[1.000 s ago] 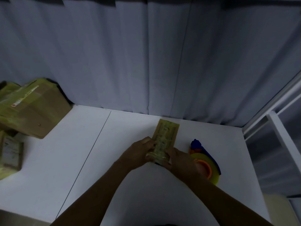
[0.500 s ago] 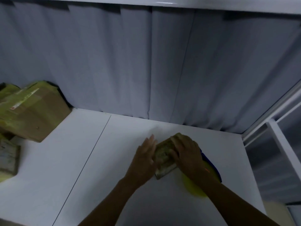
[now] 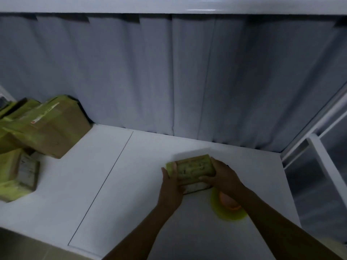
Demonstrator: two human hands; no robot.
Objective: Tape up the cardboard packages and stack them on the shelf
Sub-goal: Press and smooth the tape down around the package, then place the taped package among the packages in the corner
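A grey pleated curtain [image 3: 169, 72] hangs behind a white desk [image 3: 93, 184] in dim light. A thin seam [image 3: 104, 182] crosses the desk from far edge to near edge. A white rail [image 3: 169, 5] with a faint glint runs overhead, and a white frame [image 3: 321, 156] stands at the desk's right edge.

The white table [image 3: 131, 184] carries piled cardboard packages [image 3: 50, 132] left, a tape roll [image 3: 225, 214] right.
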